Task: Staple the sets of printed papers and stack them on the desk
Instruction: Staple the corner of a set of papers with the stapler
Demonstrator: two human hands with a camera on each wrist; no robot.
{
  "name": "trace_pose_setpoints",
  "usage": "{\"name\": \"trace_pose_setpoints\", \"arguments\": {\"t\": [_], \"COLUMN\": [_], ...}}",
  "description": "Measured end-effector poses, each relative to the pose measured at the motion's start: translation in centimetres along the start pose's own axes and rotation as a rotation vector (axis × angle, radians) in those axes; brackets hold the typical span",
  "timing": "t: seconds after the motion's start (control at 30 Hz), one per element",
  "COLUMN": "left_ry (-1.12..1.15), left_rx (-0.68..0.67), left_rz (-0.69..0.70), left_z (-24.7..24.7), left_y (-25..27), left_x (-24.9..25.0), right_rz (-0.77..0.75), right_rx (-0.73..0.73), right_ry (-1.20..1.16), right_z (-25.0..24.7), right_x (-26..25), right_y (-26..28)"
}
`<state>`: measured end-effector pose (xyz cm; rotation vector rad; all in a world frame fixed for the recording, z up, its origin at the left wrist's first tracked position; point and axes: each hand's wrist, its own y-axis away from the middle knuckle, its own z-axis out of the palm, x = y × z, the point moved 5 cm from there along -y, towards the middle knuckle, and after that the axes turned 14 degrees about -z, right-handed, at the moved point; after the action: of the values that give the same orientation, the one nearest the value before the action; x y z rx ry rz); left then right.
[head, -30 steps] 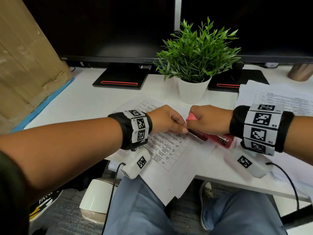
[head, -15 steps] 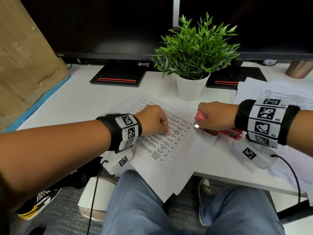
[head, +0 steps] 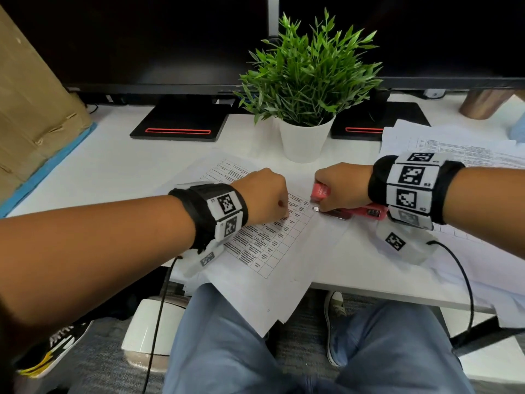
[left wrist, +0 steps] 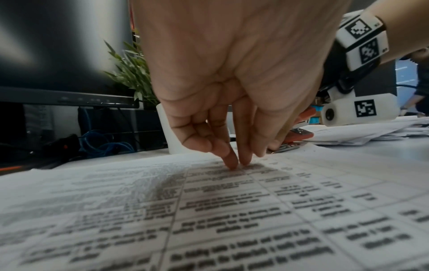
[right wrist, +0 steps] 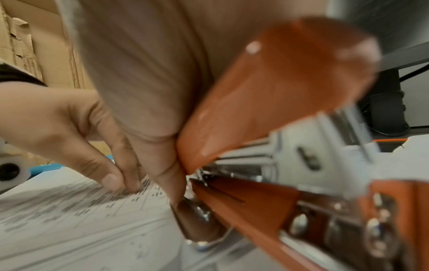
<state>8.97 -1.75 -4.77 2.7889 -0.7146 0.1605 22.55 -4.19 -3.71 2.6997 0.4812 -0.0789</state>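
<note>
A set of printed papers [head: 270, 243] with a table on top lies on the white desk [head: 113, 177], its near end hanging over the front edge. My left hand [head: 284, 214] presses its bunched fingertips [left wrist: 232, 161] down on the top sheet [left wrist: 209, 210]. Just to the right, my right hand [head: 338, 186] grips a red stapler [head: 321, 191]. The stapler [right wrist: 278, 91] has its top lifted off the metal base, which rests at the paper's right edge [right wrist: 69, 210]. A small gap separates the two hands.
A potted green plant [head: 304, 137] stands right behind the hands. Two dark monitors on black stands [head: 181, 123] fill the back. A loose pile of more printed sheets [head: 454, 146] covers the desk's right side. Cardboard [head: 34, 109] leans at the left.
My left hand has left the stapler's mouth, moved left and come down on the sheet. The right hand with the stapler has shifted slightly right, and the stapler's top has come up.
</note>
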Motion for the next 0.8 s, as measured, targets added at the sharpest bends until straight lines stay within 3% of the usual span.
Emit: {"name": "trace_pose_setpoints", "arguments": {"t": [0.2, 0.5, 0.67, 0.8], "left_ry": [0.054, -0.22, -0.201, -0.107], "left_rx": [-0.007, -0.148, -0.205, -0.264], "left_rz": [-0.04, 0.005, -0.012, -0.104], "left_z": [-0.8, 2.0, 2.5, 2.9], "left_y": [0.0, -1.2, -1.3, -1.0], "left_x": [0.0, 1.2, 1.0, 0.5], "right_rz": [-0.011, 0.007, 0.025, 0.031], "right_rx": [0.018, 0.082, 0.15, 0.18], "right_ry": [0.02, 0.01, -0.012, -0.039], "right_z": [-0.4, -1.0, -1.0, -1.1], "right_x": [0.1, 0.2, 0.4, 0.5], "right_y": [-0.2, -0.4, -0.6, -0.9]}}
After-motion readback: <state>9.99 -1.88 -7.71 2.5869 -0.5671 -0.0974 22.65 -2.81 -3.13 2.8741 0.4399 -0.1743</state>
